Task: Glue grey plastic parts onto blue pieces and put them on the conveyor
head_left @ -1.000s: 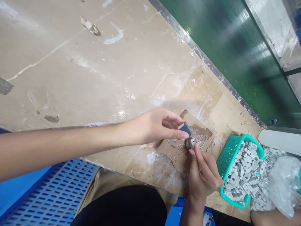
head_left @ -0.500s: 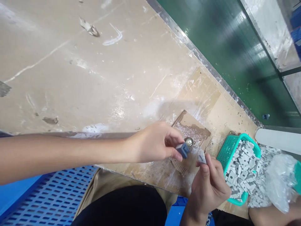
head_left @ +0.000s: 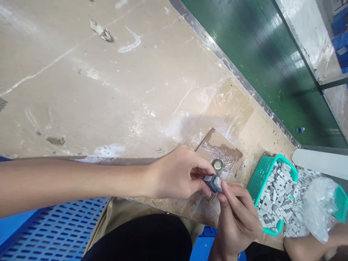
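Note:
Between the thumb and fingers of my left hand (head_left: 179, 174) is a small dark blue-grey plastic block (head_left: 210, 182). My right hand (head_left: 237, 208) pinches a small light grey plastic piece (head_left: 218, 183) with thumb and forefinger. The grey piece meets the right side of the blue block; how deep it sits in it, I cannot tell. Just beyond the hands, a round metal button (head_left: 217, 165) stands on a worn brown board (head_left: 208, 145) on the bench.
To the right stands a green basket (head_left: 254, 177) full of grey pieces (head_left: 278, 192). More loose pieces and a clear plastic bag (head_left: 318, 206) lie beside it, near another person's arm (head_left: 307, 248). A green conveyor belt (head_left: 244, 47) runs behind the bench. A blue crate (head_left: 62, 228) is at lower left.
My right hand has moved left and brought the grey piece against the blue block. My left hand has turned the block slightly and lowered it a little.

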The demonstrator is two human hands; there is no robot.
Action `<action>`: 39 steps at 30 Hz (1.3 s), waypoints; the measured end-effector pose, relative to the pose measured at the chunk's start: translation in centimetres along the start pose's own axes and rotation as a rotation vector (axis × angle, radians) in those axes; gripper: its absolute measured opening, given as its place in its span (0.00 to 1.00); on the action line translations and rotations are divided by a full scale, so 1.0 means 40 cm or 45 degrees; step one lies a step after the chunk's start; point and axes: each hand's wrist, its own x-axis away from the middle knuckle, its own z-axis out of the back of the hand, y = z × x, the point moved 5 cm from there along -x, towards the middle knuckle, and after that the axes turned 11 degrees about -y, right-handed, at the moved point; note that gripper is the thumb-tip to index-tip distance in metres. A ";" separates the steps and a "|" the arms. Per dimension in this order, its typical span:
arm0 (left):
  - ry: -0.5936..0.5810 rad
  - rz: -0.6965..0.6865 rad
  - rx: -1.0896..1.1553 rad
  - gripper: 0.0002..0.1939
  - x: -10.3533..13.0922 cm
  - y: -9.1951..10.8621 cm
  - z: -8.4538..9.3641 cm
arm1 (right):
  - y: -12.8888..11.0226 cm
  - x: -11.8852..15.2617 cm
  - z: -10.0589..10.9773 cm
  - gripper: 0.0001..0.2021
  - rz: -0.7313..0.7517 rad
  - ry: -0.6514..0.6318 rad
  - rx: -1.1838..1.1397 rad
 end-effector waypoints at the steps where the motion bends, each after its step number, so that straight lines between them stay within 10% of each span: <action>1: 0.009 -0.022 -0.050 0.08 0.001 0.001 0.000 | -0.002 0.000 -0.002 0.20 -0.006 -0.015 0.031; 9: 0.008 0.112 -0.021 0.06 0.001 -0.034 0.007 | -0.019 0.008 -0.029 0.26 0.000 -0.207 0.203; 15: -0.145 0.335 0.646 0.12 -0.007 -0.067 0.013 | 0.009 -0.047 -0.023 0.18 -0.147 -0.472 0.103; 22: -0.073 0.444 1.053 0.19 0.006 -0.014 0.019 | 0.015 -0.069 -0.063 0.25 -0.107 -0.345 -0.632; 30: -0.034 0.421 0.986 0.18 0.010 0.002 0.045 | -0.031 -0.098 -0.093 0.24 -0.029 -0.439 -0.549; 33: 0.144 0.366 0.783 0.17 0.004 0.017 0.097 | -0.051 -0.093 -0.080 0.26 0.000 -0.437 -0.530; 39: 0.976 0.199 0.357 0.16 0.009 0.069 0.284 | 0.013 -0.026 0.108 0.17 -0.065 0.278 -0.066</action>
